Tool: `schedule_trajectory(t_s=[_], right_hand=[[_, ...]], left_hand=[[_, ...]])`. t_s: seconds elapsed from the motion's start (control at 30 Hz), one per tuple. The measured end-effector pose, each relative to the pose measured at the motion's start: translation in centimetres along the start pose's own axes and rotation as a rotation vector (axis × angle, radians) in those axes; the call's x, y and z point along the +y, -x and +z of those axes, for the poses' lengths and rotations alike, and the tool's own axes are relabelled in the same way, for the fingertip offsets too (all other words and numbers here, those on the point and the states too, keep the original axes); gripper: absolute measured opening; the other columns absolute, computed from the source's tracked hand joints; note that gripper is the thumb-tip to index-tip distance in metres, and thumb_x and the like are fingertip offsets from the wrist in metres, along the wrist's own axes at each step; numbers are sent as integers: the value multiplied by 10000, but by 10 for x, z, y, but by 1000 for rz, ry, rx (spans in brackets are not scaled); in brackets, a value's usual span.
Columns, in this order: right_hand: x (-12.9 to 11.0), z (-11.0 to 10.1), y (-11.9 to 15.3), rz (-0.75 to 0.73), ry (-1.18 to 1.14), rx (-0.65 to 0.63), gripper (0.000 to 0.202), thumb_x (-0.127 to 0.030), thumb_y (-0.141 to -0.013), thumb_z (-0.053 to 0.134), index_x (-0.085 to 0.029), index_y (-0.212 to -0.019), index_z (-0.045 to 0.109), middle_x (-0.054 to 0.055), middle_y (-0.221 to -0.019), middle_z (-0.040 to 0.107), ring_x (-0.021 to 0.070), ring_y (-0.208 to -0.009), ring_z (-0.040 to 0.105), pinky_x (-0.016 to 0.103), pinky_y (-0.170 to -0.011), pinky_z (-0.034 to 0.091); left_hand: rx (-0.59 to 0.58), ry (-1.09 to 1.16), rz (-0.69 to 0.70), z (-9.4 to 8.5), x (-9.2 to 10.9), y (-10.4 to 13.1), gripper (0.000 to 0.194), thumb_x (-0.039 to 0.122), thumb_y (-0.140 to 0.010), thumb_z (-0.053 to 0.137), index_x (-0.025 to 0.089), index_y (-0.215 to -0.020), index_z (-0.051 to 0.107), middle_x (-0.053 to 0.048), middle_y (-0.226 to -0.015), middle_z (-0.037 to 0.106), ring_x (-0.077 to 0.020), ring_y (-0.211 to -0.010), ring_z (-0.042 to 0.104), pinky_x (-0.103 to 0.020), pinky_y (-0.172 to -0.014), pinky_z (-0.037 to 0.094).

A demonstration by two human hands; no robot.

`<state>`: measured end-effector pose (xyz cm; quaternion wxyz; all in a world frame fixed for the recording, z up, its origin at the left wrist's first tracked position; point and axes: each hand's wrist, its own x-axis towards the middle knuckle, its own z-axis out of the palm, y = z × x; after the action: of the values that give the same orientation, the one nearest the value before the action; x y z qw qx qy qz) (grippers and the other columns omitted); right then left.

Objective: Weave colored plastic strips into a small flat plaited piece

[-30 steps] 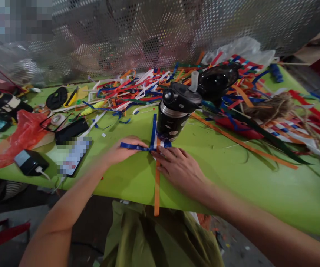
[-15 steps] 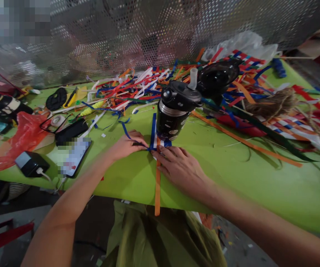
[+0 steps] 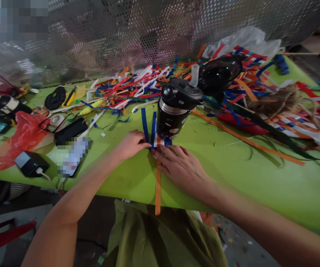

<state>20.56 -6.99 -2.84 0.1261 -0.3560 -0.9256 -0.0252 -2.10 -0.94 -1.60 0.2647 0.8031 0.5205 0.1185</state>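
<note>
My left hand (image 3: 132, 144) is closed, with its fingertips pinching a blue strip (image 3: 145, 124) close to its fold. The strip's free end points away from me. My right hand (image 3: 180, 165) lies flat, fingers stretched out, pressing down the near edge of a small weave of blue, white and orange strips. From under those fingers an orange strip (image 3: 158, 191) runs toward me past the table edge. A second blue strip (image 3: 153, 126) stretches away beside the weave. On the weave's far part stands a black bottle (image 3: 172, 111) with a straw spout, hiding some of it.
A heap of coloured strips (image 3: 137, 87) covers the back of the green table (image 3: 232, 185). Behind the bottle sits a glossy black object (image 3: 219, 72). Brown twine (image 3: 276, 102) lies at right. A phone (image 3: 75, 157), charger (image 3: 32, 163) and red plastic bag (image 3: 26, 133) are at left.
The blue strip at my left hand has swung from trailing over the hand to pointing straight away from me. My right hand stays pressed in place.
</note>
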Motion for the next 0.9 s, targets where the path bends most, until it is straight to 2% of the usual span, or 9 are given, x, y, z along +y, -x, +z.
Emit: schedule_trajectory(t_s=[0.13, 0.3, 0.57, 0.9], right_hand=[[0, 0, 0, -5, 10, -5, 387, -313, -1014, 485, -185, -1354, 617, 106, -1330, 647, 272, -1105, 546, 409, -895, 425], [0, 1, 0, 6, 4, -19, 390, -316, -1011, 485, -194, -1358, 615, 111, -1341, 640, 275, -1119, 541, 408, -896, 421], [-1, -1, -2, 6, 11, -37, 391, -322, -998, 510, -188, -1352, 611, 114, -1332, 642, 276, -1104, 544, 402, -885, 412], [0, -2, -2, 8, 2, -41, 387, -339, -1012, 476, -208, -1351, 608, 105, -1309, 652, 269, -1074, 534, 401, -878, 376]], left_hand=[[6, -97, -28, 2, 2, -1, 156, 341, -901, 687, 188, -883, 714, -81, -940, 726, -272, -990, 648, -439, -931, 492], [12, -158, -57, 7, 2, -1, 153, 344, -895, 693, 191, -897, 682, -82, -987, 706, -287, -1048, 622, -444, -945, 472], [22, -154, -110, 9, 4, -2, 140, 310, -878, 705, 189, -868, 635, -75, -952, 667, -281, -1024, 585, -416, -898, 458], [-15, -165, -110, 3, 6, -6, 195, 365, -870, 697, 194, -827, 617, -76, -948, 671, -281, -998, 566, -412, -869, 442]])
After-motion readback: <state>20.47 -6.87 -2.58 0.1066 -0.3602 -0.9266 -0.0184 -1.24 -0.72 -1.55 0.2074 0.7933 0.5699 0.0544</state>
